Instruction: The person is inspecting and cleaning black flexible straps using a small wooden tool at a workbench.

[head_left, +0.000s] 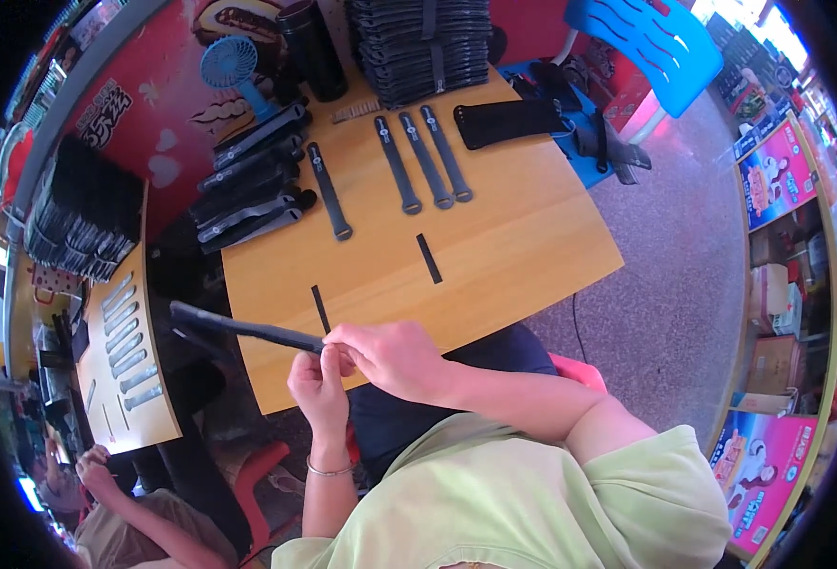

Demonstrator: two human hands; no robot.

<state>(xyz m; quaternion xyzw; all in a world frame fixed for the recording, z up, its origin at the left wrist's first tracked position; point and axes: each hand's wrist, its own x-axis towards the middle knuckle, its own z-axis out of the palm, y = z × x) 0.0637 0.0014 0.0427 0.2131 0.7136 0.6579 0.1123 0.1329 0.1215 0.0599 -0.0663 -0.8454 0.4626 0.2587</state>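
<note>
Above the near edge of the wooden table, my left hand (322, 391) and my right hand (395, 360) meet with fingers pinched at the near end of a long black strap (248, 327). The strap stretches off to the left, seen nearly edge-on. What the fingertips do at its end is partly hidden. Just beyond my hands, a short black strip (319, 305) lies on the table (504, 237), and a second black strip (429, 258) lies farther right. Farther back, several dark straps with slotted ends lie flat, one strap (328, 190) apart from the others (428, 156).
Bundled black straps (248, 185) fill the table's left side. Behind stand a tall black stack (418, 47), a dark cylinder (310, 47) and a blue fan (232, 66). A black pad (509, 123) lies right. At left, another person's hand (98, 471) is beside a second table (153, 422).
</note>
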